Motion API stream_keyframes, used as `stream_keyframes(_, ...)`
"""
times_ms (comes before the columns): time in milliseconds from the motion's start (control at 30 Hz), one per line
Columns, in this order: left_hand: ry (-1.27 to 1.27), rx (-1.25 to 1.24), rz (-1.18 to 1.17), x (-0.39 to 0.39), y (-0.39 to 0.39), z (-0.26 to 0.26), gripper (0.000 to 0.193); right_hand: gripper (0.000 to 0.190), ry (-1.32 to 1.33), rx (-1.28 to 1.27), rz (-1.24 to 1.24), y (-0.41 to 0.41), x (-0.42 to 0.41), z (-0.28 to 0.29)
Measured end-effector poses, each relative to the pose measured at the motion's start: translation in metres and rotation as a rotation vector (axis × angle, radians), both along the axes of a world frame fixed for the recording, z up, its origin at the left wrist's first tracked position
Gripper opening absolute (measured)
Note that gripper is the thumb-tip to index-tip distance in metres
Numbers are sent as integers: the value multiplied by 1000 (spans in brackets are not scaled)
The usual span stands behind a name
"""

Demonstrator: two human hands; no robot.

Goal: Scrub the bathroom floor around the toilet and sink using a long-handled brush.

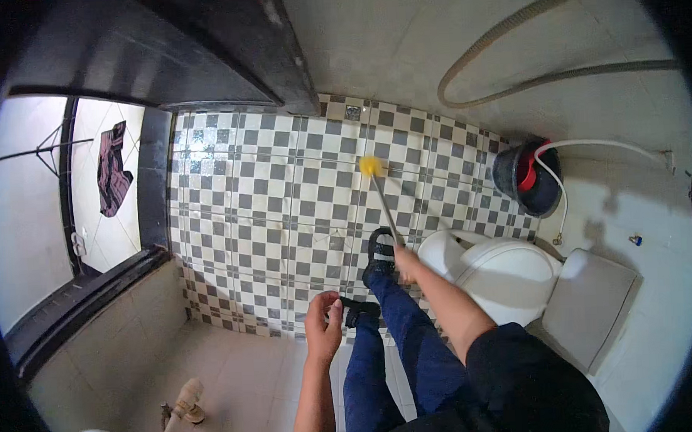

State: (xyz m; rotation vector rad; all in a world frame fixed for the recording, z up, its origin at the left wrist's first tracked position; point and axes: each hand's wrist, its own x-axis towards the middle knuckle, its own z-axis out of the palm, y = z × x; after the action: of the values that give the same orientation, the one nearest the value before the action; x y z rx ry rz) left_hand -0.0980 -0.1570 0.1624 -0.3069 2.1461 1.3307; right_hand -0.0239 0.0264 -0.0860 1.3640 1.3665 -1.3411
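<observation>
My right hand is closed around the handle of a long-handled brush. Its yellow head, slightly blurred, is at the checkered tile floor, out in front of my sandalled feet. Held over the floor near my left foot, my left hand has its fingers curled loosely, with nothing visible in it. A white toilet stands just to the right of my right forearm.
A black bucket with a red dipper stands by the right wall. A white hose hangs over it; a grey hose loops above. At left are a doorway sill and a pipe fitting; a dark door is at top left.
</observation>
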Motion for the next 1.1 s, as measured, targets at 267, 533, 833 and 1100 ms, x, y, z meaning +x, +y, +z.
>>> stream_keyframes(267, 85, 62, -83, -22, 43, -12, 12, 71, -251, 85, -26, 48, 44, 1)
stream_keyframes(533, 33, 61, -230, -21, 51, -24, 12, 63, -139, 109, -239, 72, -35, 24)
stream_keyframes(833, 59, 84, -372, -20, 74, -23, 12, 62, 195, 40, 162, 6, 139, -24)
stream_keyframes(1100, 32, 27, -359, -21, 32, -39, 11, 62, -86, 70, -205, 62, 29, -44)
